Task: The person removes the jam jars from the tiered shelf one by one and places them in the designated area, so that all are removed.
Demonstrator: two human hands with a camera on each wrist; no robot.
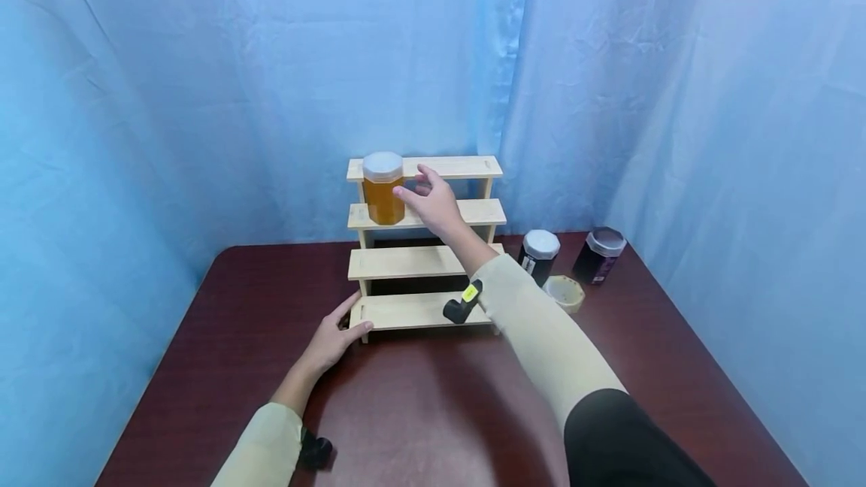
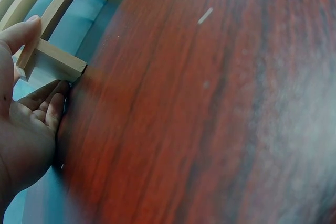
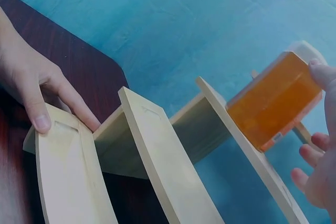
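A four-step wooden display stand (image 1: 389, 265) stands on the table. On its second step from the top, at the left end, sits an upright jar of amber honey-like contents (image 1: 386, 201) with a pale lid. My right hand (image 1: 436, 205) is beside the jar, its thumb against the jar near the lid (image 3: 310, 53) and the other fingers spread away from it. My left hand (image 1: 331, 340) grips the left end of the lowest step, thumb on top of the board and fingers at the outer side. Those fingers look bent in the left wrist view.
To the right of the stand are a dark jar with a white lid (image 1: 540, 250), a second dark jar (image 1: 598, 255) and a small pale octagonal container (image 1: 564, 293). Blue curtains (image 1: 271, 96) hang behind and beside the dark red table (image 1: 271, 299).
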